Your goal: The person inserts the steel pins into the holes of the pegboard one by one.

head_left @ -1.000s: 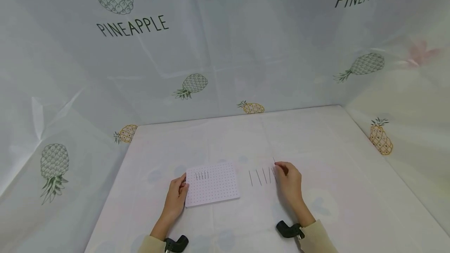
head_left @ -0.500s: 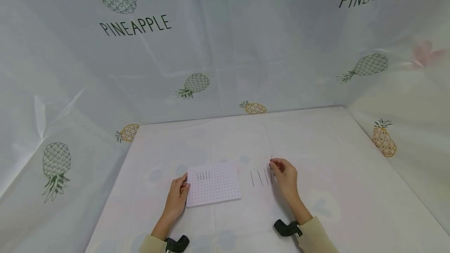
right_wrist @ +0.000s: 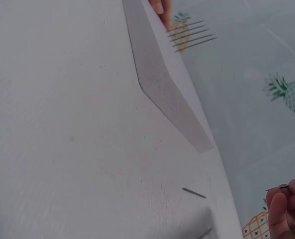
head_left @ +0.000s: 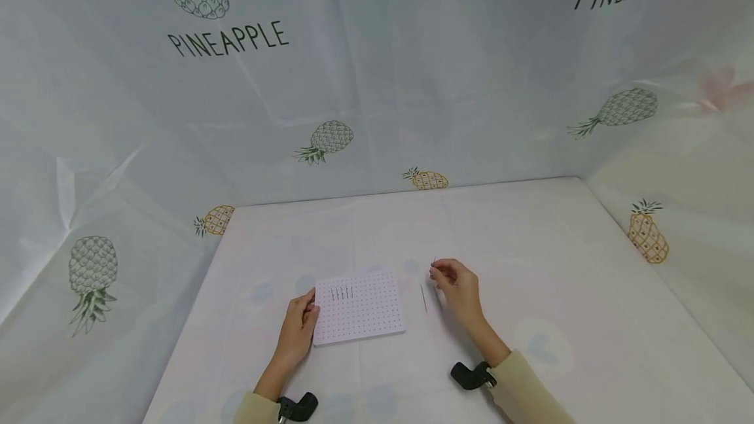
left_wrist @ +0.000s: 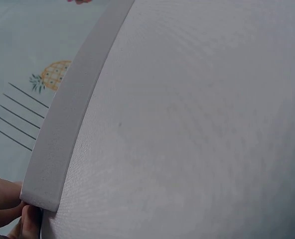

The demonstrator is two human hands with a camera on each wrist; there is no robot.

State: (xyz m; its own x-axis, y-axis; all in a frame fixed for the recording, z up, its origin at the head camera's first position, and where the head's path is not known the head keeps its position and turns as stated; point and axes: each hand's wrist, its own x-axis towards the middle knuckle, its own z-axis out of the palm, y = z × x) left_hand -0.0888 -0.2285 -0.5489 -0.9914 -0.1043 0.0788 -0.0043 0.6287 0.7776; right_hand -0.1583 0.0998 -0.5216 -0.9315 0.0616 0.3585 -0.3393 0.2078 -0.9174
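Pineapple-printed sheeting (head_left: 377, 70) rises beyond the far edge and along both sides of a pale table (head_left: 377, 228). Nearer the table's left edge than its right sits a white pegboard (head_left: 365, 316), with five thin dark pins (head_left: 342, 292) standing in a row by its far left corner. Reaching in from the near side, the left hand (head_left: 296, 327) angles forward, thumb and fingers clamped on the board's left edge. Off the board's right edge, the right hand (head_left: 461, 290) is raised over the table, its forearm slanting in from the near right and the hand pointing toward the far left; thumb and fingertips are together, pinching a slim needle (right_wrist: 271, 189) whose tip sticks out. Between board and right hand lies one loose needle (head_left: 423, 298); a second loose needle (head_left: 438, 300) lies just beside it, nearer that hand. Each wrist carries a black camera mount (head_left: 470, 376) next to a beige sleeve (head_left: 526, 388).
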